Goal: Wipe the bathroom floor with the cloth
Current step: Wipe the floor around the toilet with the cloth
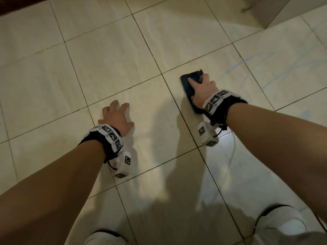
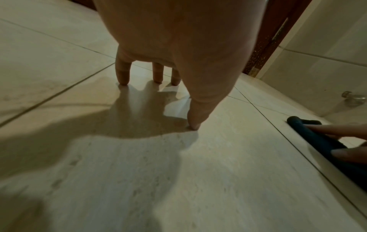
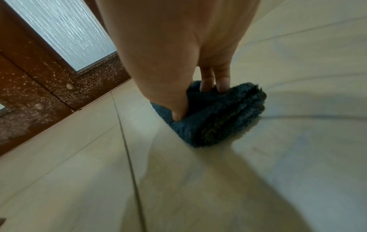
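A folded dark blue cloth [image 1: 186, 85] lies on the beige tiled floor [image 1: 123, 59], right of centre. My right hand [image 1: 198, 85] grips it: the index finger lies along the top, the other fingers curl over its far edge. The right wrist view has that hand [image 3: 196, 102] with the thumb dug into the cloth [image 3: 228, 119] and two fingers pressing its top. My left hand [image 1: 116, 117] is propped on bare tile to the left, spread, only the fingertips [image 2: 123, 80] touching. The cloth [image 2: 317, 141] shows at that view's right edge.
Faint blue streaks [image 1: 247, 62] mark the tiles right of the cloth, and a wet sheen [image 1: 238, 165] lies nearer me. A brown door frame [image 3: 49, 78] with frosted glass [image 3: 65, 31] stands to the left. A wall base [image 1: 265, 11] and a small metal fitting [image 2: 353, 97] are beyond. My knees [image 1: 283, 225] are at the bottom.
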`<state>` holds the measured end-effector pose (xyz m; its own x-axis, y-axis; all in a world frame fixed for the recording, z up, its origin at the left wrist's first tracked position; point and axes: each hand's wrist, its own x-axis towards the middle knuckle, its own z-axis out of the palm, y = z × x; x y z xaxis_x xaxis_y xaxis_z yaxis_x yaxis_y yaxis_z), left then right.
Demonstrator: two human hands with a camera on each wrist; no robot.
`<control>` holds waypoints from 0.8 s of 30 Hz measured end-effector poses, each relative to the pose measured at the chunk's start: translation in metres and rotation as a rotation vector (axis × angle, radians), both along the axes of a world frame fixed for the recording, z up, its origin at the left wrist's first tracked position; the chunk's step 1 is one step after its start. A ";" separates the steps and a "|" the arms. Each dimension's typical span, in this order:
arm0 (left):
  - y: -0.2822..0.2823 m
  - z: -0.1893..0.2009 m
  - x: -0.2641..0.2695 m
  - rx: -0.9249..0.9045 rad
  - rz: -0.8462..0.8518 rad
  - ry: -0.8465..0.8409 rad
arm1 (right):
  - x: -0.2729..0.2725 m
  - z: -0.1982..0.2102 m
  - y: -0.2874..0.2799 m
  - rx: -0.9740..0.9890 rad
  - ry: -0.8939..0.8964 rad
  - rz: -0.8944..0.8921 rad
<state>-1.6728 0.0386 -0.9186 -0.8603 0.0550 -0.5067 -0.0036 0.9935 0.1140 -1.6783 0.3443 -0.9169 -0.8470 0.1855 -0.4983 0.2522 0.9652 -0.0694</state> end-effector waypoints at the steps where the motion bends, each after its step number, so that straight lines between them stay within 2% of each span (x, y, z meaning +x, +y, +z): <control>1: 0.001 0.000 0.000 -0.001 -0.002 -0.001 | -0.003 0.002 0.007 0.015 -0.013 -0.011; 5: 0.003 0.000 -0.001 0.001 0.006 0.005 | 0.002 0.005 0.003 0.050 -0.046 0.010; 11: 0.017 0.006 -0.016 -0.055 0.036 -0.027 | 0.047 -0.003 -0.016 -0.007 -0.030 0.112; 15: 0.025 0.003 -0.019 -0.027 0.052 0.021 | 0.067 -0.005 -0.021 -0.012 -0.023 0.177; 24: 0.035 -0.003 -0.022 0.055 0.100 0.089 | 0.066 -0.008 -0.023 -0.009 -0.004 0.196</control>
<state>-1.6950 0.0733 -0.9212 -0.9044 -0.0071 -0.4266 -0.0893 0.9809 0.1730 -1.6126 0.3208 -0.9249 -0.8644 0.0128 -0.5027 0.0599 0.9952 -0.0777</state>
